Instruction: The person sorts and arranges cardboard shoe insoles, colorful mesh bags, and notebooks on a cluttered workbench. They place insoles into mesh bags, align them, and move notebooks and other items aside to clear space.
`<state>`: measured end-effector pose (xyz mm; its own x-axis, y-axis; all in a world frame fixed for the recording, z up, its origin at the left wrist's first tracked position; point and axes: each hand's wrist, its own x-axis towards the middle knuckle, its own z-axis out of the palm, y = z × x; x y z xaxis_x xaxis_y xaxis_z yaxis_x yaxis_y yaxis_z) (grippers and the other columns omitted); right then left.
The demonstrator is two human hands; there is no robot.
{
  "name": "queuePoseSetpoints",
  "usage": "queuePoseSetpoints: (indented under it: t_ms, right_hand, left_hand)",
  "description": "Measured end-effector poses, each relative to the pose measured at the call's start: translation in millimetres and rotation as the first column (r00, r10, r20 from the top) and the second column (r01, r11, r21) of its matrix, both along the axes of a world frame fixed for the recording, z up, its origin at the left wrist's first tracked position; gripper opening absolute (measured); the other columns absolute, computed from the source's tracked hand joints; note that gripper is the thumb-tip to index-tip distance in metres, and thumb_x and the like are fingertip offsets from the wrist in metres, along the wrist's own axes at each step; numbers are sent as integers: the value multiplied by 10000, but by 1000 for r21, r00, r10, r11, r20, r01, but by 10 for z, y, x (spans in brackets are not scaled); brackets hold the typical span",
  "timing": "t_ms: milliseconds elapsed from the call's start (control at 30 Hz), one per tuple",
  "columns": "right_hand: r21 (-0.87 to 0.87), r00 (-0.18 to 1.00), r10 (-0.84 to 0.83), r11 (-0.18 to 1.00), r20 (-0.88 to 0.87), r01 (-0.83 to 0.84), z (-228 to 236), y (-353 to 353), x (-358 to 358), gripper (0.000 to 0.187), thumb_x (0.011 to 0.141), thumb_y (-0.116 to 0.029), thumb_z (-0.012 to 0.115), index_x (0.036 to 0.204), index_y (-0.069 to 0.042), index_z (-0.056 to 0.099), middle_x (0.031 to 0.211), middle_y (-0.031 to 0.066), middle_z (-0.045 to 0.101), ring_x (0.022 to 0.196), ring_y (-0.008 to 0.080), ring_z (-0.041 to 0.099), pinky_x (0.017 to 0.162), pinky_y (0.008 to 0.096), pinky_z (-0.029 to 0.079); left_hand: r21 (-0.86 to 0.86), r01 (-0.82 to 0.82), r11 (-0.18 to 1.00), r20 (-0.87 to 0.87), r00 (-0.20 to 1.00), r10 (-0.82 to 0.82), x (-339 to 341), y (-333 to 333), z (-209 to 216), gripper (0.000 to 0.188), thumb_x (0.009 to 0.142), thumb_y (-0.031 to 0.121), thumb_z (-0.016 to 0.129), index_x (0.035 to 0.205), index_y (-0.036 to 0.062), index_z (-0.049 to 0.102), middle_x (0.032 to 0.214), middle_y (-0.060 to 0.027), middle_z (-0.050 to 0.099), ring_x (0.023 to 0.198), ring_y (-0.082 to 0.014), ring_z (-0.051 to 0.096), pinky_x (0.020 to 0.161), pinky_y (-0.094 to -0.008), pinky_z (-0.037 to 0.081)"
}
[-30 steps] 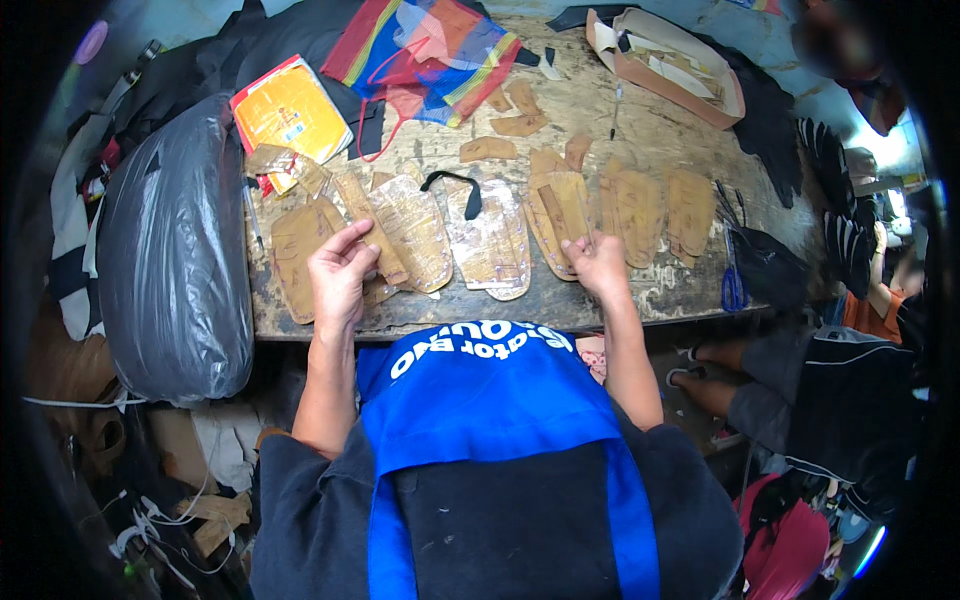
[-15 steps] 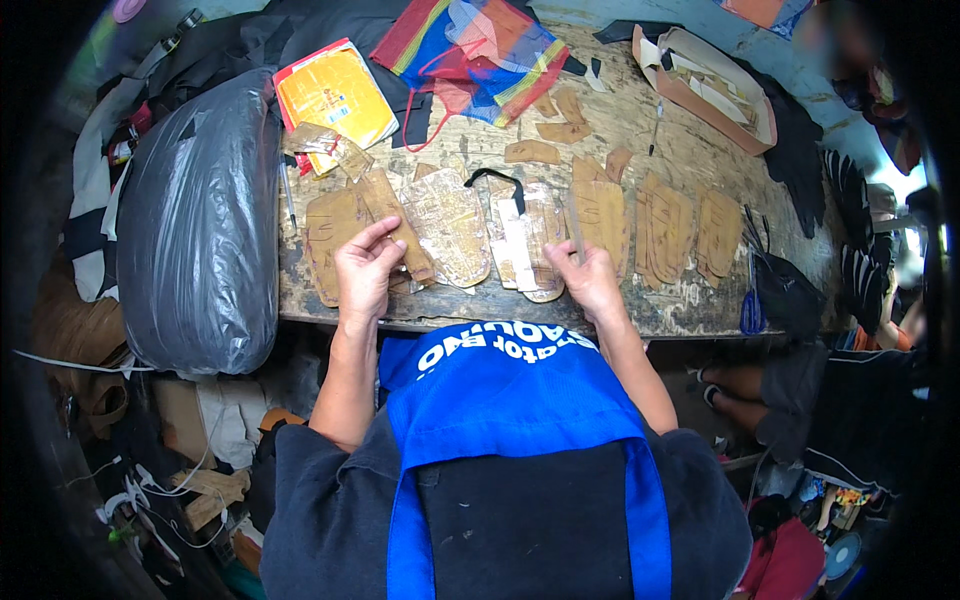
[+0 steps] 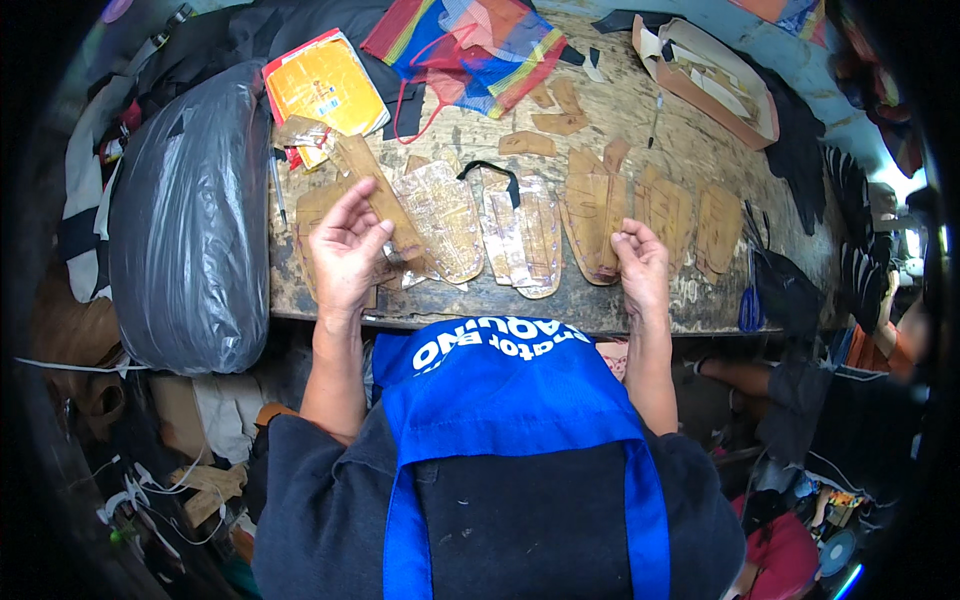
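Note:
My left hand [image 3: 346, 250] is closed on a narrow brown pattern piece [image 3: 378, 200], held tilted between thumb and fingers over the left of the table. My right hand [image 3: 643, 268] pinches the edge of another narrow brown pattern piece [image 3: 610, 230], which overlaps a wider brown piece [image 3: 583, 200]. Between the hands lie a rounded, tape-covered pattern [image 3: 442, 220] and a second taped one [image 3: 537, 235] with a black strap [image 3: 492, 168] at its top. Further brown patterns [image 3: 665, 212] lie in a row beyond my right hand.
A bulky grey plastic-wrapped bundle [image 3: 185, 230] stands left of the table [image 3: 690, 120]. A yellow-and-red book [image 3: 330, 88], a colourful mesh bag [image 3: 470, 50] and an open cardboard box [image 3: 705, 80] lie along the back. A pen [image 3: 279, 190] and small brown scraps [image 3: 527, 143] lie nearer.
My right hand has moved right, from the strapped pattern to the wider brown piece. My left hand has shifted slightly left, keeping its narrow piece.

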<state>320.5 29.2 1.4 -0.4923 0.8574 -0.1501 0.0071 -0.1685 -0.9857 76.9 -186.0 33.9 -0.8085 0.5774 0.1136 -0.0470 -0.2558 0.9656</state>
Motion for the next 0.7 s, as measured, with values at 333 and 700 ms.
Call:
queuePoseSetpoints:
  t_ms: [333, 700]
  right_hand:
    - [34, 998, 35, 999, 52, -36, 11, 73, -6, 210, 806, -10, 583, 1009, 33, 548, 837, 33, 597, 711, 62, 543, 677, 177, 435]
    - [392, 945, -72, 918, 319, -63, -178, 125, -43, 391, 787, -69, 616, 1119, 94, 490, 993, 143, 561, 870, 141, 547, 733, 229, 463]
  left_hand:
    - [83, 18, 996, -70, 997, -12, -16, -94, 349, 727, 702, -146, 588, 1343, 8, 280, 1020, -117, 570, 858, -114, 555, 782, -228, 471]
    - [36, -24, 999, -40, 999, 26, -180, -54, 209, 721, 689, -165, 566, 1335, 8, 298, 992, -80, 555, 804, -81, 529, 741, -201, 469]
